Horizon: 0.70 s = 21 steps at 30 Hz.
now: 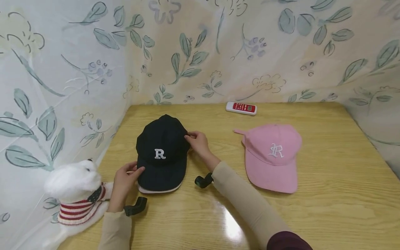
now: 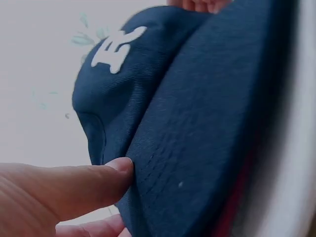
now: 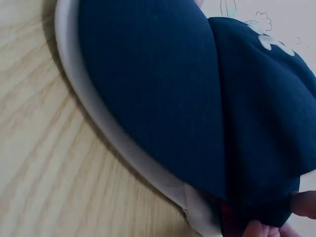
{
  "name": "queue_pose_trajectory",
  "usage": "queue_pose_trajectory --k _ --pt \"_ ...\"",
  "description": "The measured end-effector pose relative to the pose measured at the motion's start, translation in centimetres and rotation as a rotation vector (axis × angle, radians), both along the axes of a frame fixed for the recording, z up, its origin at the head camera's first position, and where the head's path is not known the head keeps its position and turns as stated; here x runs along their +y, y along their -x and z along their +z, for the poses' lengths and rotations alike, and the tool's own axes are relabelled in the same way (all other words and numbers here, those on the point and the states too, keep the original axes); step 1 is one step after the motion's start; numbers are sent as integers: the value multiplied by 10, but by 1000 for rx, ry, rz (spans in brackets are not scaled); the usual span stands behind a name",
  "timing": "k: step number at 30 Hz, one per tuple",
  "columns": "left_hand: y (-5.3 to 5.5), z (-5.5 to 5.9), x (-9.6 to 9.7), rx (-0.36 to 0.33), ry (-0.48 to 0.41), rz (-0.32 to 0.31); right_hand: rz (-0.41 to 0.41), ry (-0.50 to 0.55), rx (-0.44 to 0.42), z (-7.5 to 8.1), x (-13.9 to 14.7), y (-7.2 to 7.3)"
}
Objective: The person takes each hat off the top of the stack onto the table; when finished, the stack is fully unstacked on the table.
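Note:
A black cap (image 1: 163,139) with a white letter R lies on the table, brim toward me. Under its brim shows the pale brim of another cap (image 1: 160,191); the rest of that one is hidden. My left hand (image 1: 124,184) pinches the black cap at the left side, where brim meets crown, thumb on top in the left wrist view. With thumb and fingers, my right hand (image 1: 199,143) grips the right side of the crown. In the right wrist view the pale brim (image 3: 94,106) runs along beneath the dark one.
To the right lies a pink cap (image 1: 272,156) with a white letter and its strap sticking out left. A red and white remote (image 1: 241,108) is near the table's back edge. At the left a white plush toy (image 1: 75,194) in a striped top leans beside my left arm.

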<state>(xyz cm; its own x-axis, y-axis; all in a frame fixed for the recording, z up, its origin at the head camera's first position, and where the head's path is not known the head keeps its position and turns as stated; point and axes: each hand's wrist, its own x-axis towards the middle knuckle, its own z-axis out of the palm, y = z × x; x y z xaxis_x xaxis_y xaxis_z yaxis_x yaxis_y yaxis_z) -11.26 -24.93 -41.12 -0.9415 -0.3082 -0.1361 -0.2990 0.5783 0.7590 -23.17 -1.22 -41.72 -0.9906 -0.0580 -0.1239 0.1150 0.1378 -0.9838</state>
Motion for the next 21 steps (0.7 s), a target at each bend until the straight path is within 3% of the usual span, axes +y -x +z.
queue_pose_trajectory --k 9,21 --pt "6 12 2 47 -124 1 -112 11 126 11 1 1" --pt "15 41 18 137 -181 4 -190 199 221 46 23 1"
